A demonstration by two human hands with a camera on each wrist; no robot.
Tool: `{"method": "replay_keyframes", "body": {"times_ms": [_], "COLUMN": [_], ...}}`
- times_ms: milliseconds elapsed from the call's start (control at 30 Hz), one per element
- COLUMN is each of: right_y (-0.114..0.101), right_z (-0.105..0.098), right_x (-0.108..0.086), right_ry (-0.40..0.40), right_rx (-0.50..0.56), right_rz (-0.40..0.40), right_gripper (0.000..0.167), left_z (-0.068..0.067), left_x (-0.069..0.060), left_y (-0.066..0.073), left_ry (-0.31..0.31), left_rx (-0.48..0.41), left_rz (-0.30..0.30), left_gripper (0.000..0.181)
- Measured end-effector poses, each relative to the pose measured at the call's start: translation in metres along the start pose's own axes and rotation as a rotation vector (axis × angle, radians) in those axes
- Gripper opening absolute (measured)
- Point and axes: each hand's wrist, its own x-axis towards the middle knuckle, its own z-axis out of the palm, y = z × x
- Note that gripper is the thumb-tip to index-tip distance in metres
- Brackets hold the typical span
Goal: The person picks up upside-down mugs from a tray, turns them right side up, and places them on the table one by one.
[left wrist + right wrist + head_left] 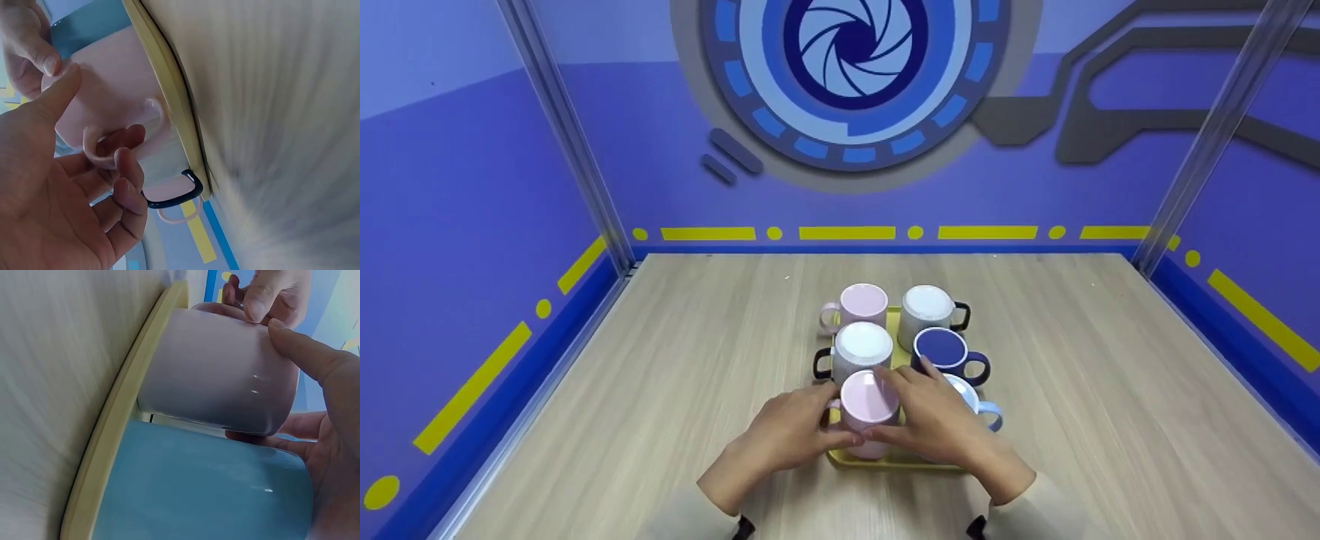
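A pink mug (870, 397) stands upright at the near left of a yellow tray (885, 463), between both hands. My left hand (791, 429) holds it from the left; its thumb (63, 90) lies on the near side and its fingers curl about the handle (93, 146). From the right, my right hand (934, 416) grips the same mug, thumb (298, 343) in front and fingers reaching between it and a light blue mug (208, 484). The two thumbs nearly meet. The right hand partly hides the light blue mug in the head view.
Behind stand a navy mug (941, 347), two pale mugs with black handles, one left (862, 345) and one back right (928, 304), and another pink mug (864, 301). The tray rests on a wooden table (697, 337) enclosed by blue panels (645, 150).
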Motion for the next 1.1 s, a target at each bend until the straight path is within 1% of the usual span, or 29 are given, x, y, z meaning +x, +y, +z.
{"method": "replay_keyframes", "body": {"times_ms": [133, 200, 300, 400, 567, 700, 800, 967, 1100], "right_y": [0.000, 0.000, 0.000, 0.001, 0.002, 0.001, 0.001, 0.001, 0.003], "right_z": [0.002, 0.004, 0.005, 0.005, 0.003, -0.002, -0.006, -0.017, -0.026], "right_x": [0.001, 0.001, 0.002, 0.002, 0.002, 0.004, 0.004, 0.003, 0.002], "right_ry": [0.006, 0.009, 0.010, 0.017, 0.033, 0.073, 0.119, 0.189, 0.231], "right_rx": [0.002, 0.001, 0.007, 0.008, 0.008, 0.021, 0.066, 0.202, 0.312], "right_rz": [-0.017, -0.027, -0.027, -0.025, -0.017, -0.027, -0.030, -0.015, -0.034], "right_gripper": [0.080, 0.080, 0.080, 0.081, 0.082, 0.080, 0.083, 0.092, 0.093], "left_z": [0.002, 0.003, 0.003, 0.003, -0.002, -0.008, -0.014, -0.025, -0.031], "left_x": [0.000, 0.000, 0.001, 0.001, 0.001, 0.001, -0.001, -0.002, -0.002], "left_y": [0.002, 0.001, 0.001, 0.001, 0.003, 0.005, 0.008, 0.016, 0.023], "left_ry": [0.018, 0.018, 0.021, 0.037, 0.062, 0.083, 0.096, 0.115, 0.151], "left_rx": [0.004, -0.010, -0.031, -0.027, -0.020, -0.026, -0.035, -0.071, -0.092], "left_rz": [0.008, 0.004, -0.007, -0.004, -0.001, 0.013, 0.029, 0.038, 0.080], "left_gripper": [0.060, 0.058, 0.057, 0.055, 0.052, 0.052, 0.053, 0.061, 0.061]}}
